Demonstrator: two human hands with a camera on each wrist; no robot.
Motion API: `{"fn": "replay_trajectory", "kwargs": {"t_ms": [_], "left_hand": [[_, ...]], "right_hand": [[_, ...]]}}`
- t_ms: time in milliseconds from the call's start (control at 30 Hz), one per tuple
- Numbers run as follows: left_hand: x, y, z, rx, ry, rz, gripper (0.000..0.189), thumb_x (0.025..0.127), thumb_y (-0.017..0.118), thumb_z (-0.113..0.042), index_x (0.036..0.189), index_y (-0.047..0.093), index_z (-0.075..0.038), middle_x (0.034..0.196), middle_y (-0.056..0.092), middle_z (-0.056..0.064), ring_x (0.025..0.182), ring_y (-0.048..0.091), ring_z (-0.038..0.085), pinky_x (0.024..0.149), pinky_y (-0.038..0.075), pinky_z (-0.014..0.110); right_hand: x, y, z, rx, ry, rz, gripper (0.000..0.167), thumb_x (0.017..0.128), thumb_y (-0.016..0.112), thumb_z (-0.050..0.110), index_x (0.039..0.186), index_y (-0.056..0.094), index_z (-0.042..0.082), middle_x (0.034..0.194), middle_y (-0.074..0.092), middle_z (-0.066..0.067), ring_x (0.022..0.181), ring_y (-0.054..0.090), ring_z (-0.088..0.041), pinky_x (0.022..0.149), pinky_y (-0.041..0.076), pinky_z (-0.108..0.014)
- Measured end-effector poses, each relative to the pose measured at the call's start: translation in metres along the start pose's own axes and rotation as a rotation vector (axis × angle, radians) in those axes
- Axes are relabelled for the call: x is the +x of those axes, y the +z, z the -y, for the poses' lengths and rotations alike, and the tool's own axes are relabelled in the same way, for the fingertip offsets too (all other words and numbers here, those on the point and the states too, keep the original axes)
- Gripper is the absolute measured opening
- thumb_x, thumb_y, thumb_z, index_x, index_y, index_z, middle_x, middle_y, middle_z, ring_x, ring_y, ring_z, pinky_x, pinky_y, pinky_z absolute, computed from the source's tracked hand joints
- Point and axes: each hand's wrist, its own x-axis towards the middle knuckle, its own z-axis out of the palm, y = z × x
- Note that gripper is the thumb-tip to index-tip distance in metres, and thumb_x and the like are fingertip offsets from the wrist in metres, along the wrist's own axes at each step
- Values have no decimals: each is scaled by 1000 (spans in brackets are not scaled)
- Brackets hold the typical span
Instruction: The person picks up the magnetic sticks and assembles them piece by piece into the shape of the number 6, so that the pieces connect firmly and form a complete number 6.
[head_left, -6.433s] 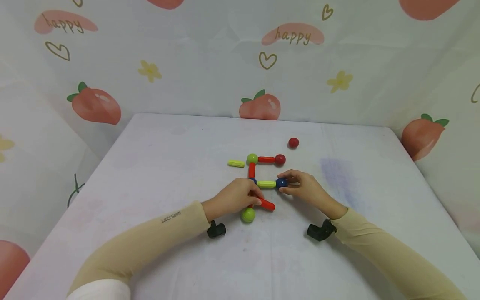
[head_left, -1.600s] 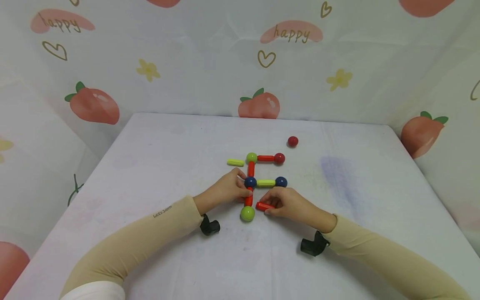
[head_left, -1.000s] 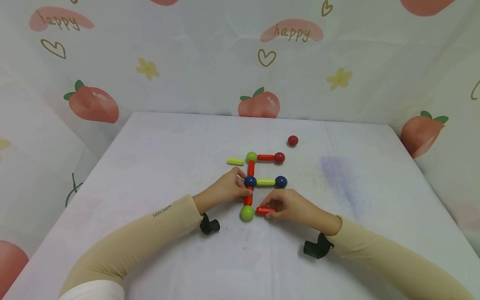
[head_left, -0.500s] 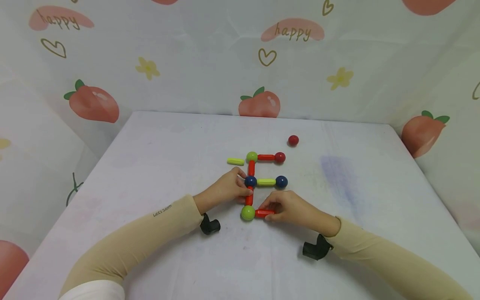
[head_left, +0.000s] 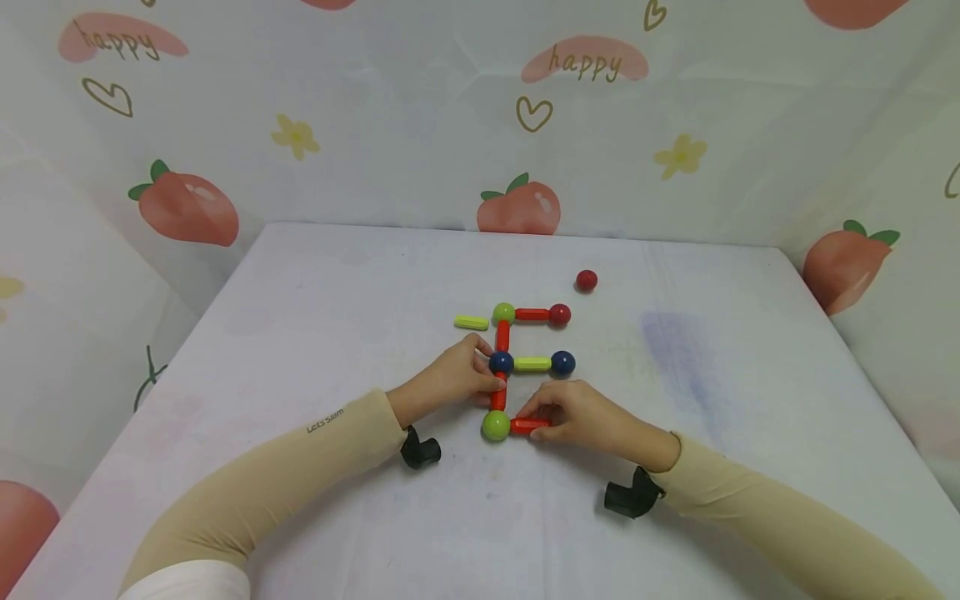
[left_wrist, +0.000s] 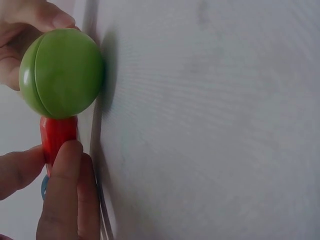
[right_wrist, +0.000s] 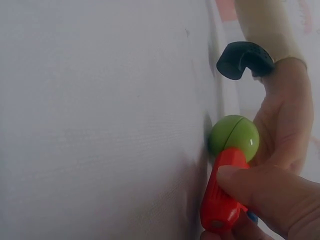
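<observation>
A toy frame of magnetic rods and balls lies on the table in the head view. My left hand (head_left: 455,375) pinches the upright red rod (left_wrist: 57,131) between the blue ball (head_left: 501,362) and the near green ball (head_left: 496,426). My right hand (head_left: 588,415) pinches another red rod (right_wrist: 220,195) between thumb and fingers; one end meets the near green ball, while its free end shows a metal tip. A yellow-green rod (head_left: 532,364) joins two blue balls. At the far end, a green ball (head_left: 504,313), a red rod (head_left: 532,314) and a red ball (head_left: 559,314) form the top arm.
A loose yellow-green rod (head_left: 471,322) lies left of the frame. One loose red ball (head_left: 587,281) rests beyond it to the right. Black wrist cameras (head_left: 632,493) hang below both wrists. A patterned cloth (head_left: 420,125) hangs behind the white table (head_left: 337,283).
The red rod passed from my left hand to my right, which left the blue ball and brought the rod against the near green ball. My left hand shifted to the upright rod.
</observation>
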Motion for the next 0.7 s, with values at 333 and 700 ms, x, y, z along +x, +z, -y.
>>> {"fn": "replay_trajectory", "kwargs": {"t_ms": [333,700], "left_hand": [[0,-1,-2,-11,-12,13,47,85,73,-5,121,43,-3,90,66,11,69,65,16,65,57,25],[3,0,1,0,-5,13,47,85,72,-5,121,42,-2,88,67,11,65,64,14,63,57,25]], "right_hand": [[1,-2,0,-18,-12,-1,24,80,79,11,103,74,13,93,67,5,81,57,-6,74,52,-20],[2,-1,-3,-20,-10,-3,24,80,79,12,102,74,14,91,66,7,80,56,-5,73,52,-19]]}}
